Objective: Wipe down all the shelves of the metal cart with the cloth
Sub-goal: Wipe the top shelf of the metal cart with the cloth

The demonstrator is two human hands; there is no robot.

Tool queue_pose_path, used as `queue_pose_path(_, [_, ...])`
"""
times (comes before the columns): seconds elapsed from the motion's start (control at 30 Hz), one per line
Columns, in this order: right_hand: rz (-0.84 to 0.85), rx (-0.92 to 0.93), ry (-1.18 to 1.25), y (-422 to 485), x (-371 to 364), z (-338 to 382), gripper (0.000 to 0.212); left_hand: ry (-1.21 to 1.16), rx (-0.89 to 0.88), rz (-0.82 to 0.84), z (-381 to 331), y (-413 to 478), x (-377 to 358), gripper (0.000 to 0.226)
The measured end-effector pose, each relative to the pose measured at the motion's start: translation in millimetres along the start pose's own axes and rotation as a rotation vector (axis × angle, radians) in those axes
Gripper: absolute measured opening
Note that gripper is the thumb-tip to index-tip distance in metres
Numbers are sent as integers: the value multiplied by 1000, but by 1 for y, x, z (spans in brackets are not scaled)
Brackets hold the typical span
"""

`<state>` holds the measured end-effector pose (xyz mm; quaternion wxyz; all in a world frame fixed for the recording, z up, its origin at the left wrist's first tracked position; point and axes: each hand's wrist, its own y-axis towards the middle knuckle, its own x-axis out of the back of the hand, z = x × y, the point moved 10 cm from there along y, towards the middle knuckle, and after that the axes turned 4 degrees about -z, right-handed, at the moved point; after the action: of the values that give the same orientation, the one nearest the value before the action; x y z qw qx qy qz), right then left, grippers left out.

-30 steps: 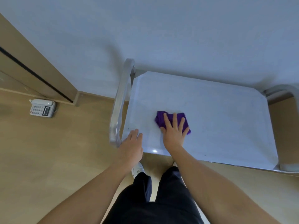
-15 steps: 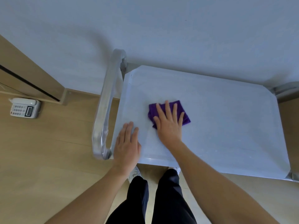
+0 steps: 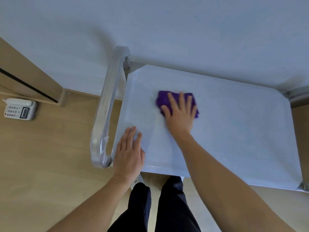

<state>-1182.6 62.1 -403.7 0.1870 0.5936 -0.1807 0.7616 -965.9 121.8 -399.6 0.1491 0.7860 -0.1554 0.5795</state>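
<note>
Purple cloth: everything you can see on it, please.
The cloth is deep purple and looks like soft, fuzzy fabric bunched into a small rough pad. It lies flat on the cart's top shelf, in the left half, nearer the far edge. The right hand presses on it with straight, spread fingers and covers most of it; purple shows at the left, far and right sides. Its edges are blurred.

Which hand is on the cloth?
The right hand, flat over the purple cloth; the left hand rests bare on the top shelf, beside the handle.
</note>
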Motion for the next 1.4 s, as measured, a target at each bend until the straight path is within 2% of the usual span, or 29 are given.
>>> queue_pose_path(0.07, [27, -198, 13, 5, 3, -25, 58, -2, 5, 1, -1, 0, 0, 47])
queue_pose_path(0.1, [37, -237, 25, 5, 1, -20, 58, -1, 8, 2, -2, 0, -1, 48])
queue_pose_path(0.17, [59, -159, 44, 2, -6, 19, 59, 4, 11, 8, -1, 0, -2, 48])
queue_pose_path(0.27, [122, 237, 3, -16, -25, 94, 58, 14, 16, 20, 1, -2, -3, 47])
queue_pose_path(0.33, [124, 357, -30, -15, -27, 104, 55, 25, 20, 33, 2, -3, -3, 48])
queue_pose_path(0.43, [106, 347, -43, 14, -24, 100, 53, 29, 18, 50, 1, 0, -4, 50])
queue_pose_path(0.57, [111, 231, 2, 71, -23, 108, 52, 14, 4, 50, -2, -1, -6, 51])
queue_pose_path(0.77, [106, 222, -14, 110, -29, 135, 51, 5, 5, 32, 3, 3, -5, 50])
queue_pose_path(1.13, [194, 438, -77, 2, -23, 115, 52, -100, 60, 123, -1, -5, -4, 47])
queue_pose_path(1.4, [247, 439, -131, -75, -21, 97, 52, -35, 6, 306, -8, -33, 18, 55])
